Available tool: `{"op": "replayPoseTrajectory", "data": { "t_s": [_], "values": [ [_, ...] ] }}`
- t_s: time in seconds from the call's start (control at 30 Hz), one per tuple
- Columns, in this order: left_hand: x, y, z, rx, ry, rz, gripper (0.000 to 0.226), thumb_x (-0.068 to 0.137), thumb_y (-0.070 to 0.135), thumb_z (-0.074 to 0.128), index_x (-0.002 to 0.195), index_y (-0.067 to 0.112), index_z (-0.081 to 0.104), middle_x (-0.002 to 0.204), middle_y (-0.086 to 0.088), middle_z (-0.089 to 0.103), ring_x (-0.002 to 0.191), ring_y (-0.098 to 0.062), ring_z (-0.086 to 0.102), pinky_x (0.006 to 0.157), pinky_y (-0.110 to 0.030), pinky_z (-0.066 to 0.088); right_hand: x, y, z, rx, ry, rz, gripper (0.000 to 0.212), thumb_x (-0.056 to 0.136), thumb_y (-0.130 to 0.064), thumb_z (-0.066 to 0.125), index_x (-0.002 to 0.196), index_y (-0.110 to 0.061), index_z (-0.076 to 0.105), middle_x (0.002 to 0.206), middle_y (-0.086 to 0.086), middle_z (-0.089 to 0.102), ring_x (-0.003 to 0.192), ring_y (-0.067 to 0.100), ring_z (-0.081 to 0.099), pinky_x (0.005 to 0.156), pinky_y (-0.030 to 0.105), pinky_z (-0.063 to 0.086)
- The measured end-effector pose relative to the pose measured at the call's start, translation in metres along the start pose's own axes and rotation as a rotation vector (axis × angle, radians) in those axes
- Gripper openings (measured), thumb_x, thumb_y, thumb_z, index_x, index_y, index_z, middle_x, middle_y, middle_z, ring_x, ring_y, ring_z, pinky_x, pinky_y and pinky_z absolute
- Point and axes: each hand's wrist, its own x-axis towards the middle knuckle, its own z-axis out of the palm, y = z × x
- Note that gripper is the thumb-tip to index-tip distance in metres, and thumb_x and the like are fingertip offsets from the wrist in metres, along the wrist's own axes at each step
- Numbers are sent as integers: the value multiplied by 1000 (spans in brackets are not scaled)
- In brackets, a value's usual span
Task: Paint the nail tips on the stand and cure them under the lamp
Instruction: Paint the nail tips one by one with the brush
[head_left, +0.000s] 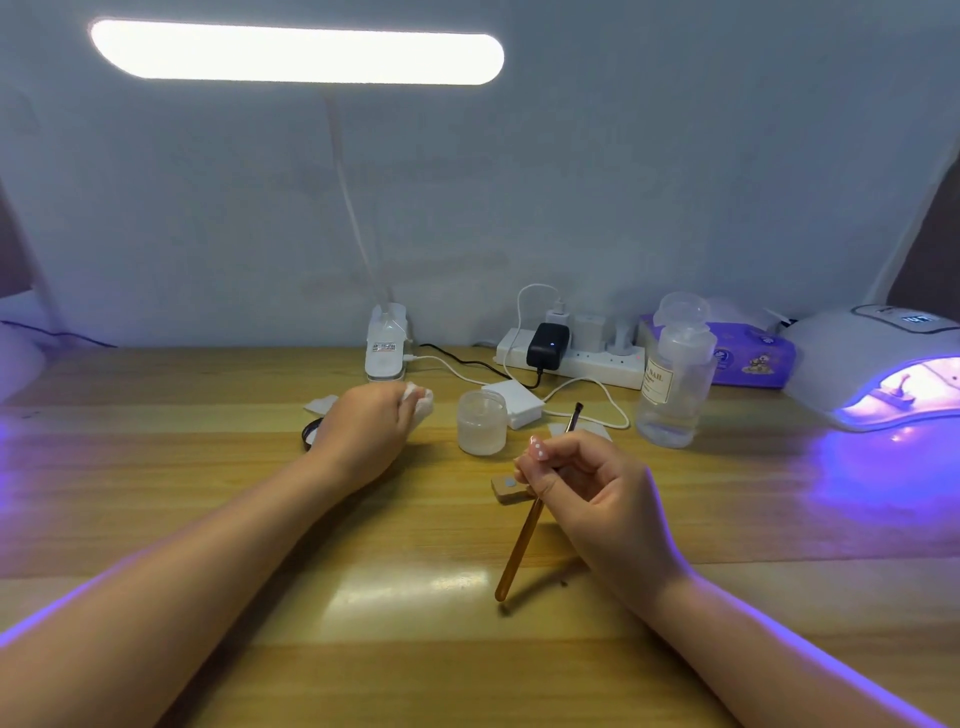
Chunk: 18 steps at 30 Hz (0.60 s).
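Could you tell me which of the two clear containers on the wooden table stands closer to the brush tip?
The short frosted jar, standing just left of the dark bristles of the amber-handled brush; the tall clear pump bottle labelled NAIL stands farther right.

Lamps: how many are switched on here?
2. A white desk lamp glows overhead at upper left; its base is clipped at the desk's back edge. The curing lamp shines purple at far right. None others seen lit.
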Motion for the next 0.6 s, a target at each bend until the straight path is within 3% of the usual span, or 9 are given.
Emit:
{"op": "replayPoseTrajectory", "data": {
  "t_s": [0.17, 0.3, 0.37, 0.43, 0.5, 0.6],
  "values": [
    [3, -5, -6, -373, 31, -179, 36, 97, 39, 55, 83, 9, 70, 69, -9, 64, 61, -16, 53, 58, -33, 39, 0, 0, -1, 1, -15, 0, 7, 86, -7, 67, 90, -11, 68, 82, 4, 70, 79, 19, 69, 71, 41, 58],
    [4, -7, -9, -644, -55, -318, 9, 91, 6, 61, 84, 8, 65, 77, -8, 66, 56, -16, 64, 48, -22, 49, 0, 1, 0, 3, -10, 0, 7, 85, -7, 67, 90, -12, 68, 82, 3, 70, 79, 20, 69, 71, 42, 58],
    [4, -6, -11, -588, -73, -298, 26, 88, -6, 49, 78, 12, 64, 66, 0, 64, 53, -15, 59, 48, -20, 47, 0, 1, 0, 1, -11, 3, 8, 85, -7, 67, 90, -13, 68, 82, 3, 70, 79, 21, 69, 71, 43, 58],
    [5, -5, -12, -458, -85, -256, 27, 87, -6, 40, 67, 6, 55, 58, -1, 55, 54, -17, 48, 53, -22, 40, 0, 1, 0, 3, -9, 10, 8, 85, -7, 67, 90, -13, 68, 82, 3, 70, 79, 21, 69, 71, 42, 58],
    [7, -3, -11, -341, -60, -244, 24, 91, -4, 38, 70, 2, 48, 66, -4, 46, 61, -19, 38, 52, -21, 29, 0, 1, 0, 5, -10, 14, 7, 85, -7, 68, 89, -13, 68, 82, 4, 70, 79, 18, 70, 71, 40, 59],
    [10, -1, -9, -256, -33, -258, 28, 99, 6, 39, 73, 5, 47, 65, 5, 43, 58, -10, 36, 50, -23, 27, 0, 0, 0, -5, -4, 16, 8, 85, -7, 68, 89, -13, 68, 82, 4, 70, 78, 15, 70, 70, 38, 59]
  ]
}}
